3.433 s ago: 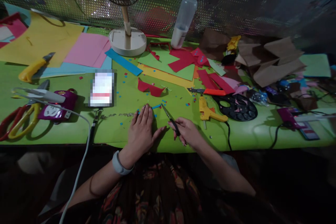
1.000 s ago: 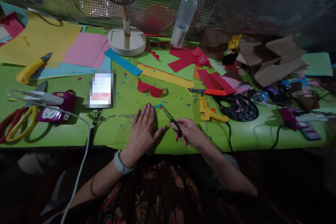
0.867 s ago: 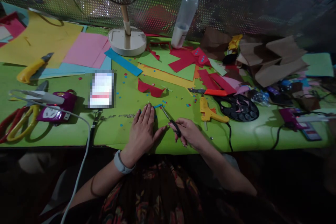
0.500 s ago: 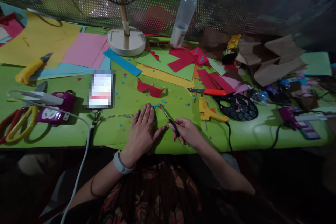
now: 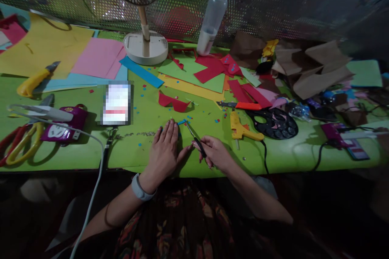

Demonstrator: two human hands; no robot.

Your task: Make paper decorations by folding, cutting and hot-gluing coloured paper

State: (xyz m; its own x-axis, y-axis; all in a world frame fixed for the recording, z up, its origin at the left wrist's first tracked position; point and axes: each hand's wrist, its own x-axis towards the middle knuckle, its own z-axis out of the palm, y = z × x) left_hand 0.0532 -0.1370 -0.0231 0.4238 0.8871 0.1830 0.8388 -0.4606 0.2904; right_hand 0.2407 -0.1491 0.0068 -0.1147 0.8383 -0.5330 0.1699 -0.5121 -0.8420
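My left hand lies flat on the green table cover, fingers stretched out and pointing away from me, with its fingertips on a small blue paper strip. My right hand is closed round the black handles of small scissors. The blades point up and left toward the blue strip. Tiny blue paper bits lie scattered around both hands.
A yellow glue gun and a black palette lie right of my hands. A red paper scrap, coloured sheets, a fan base and a bottle sit behind. Left are a phone, large scissors, a white cable.
My right hand and the scissors have shifted slightly left toward the blue strip. My left hand stays flat in place.
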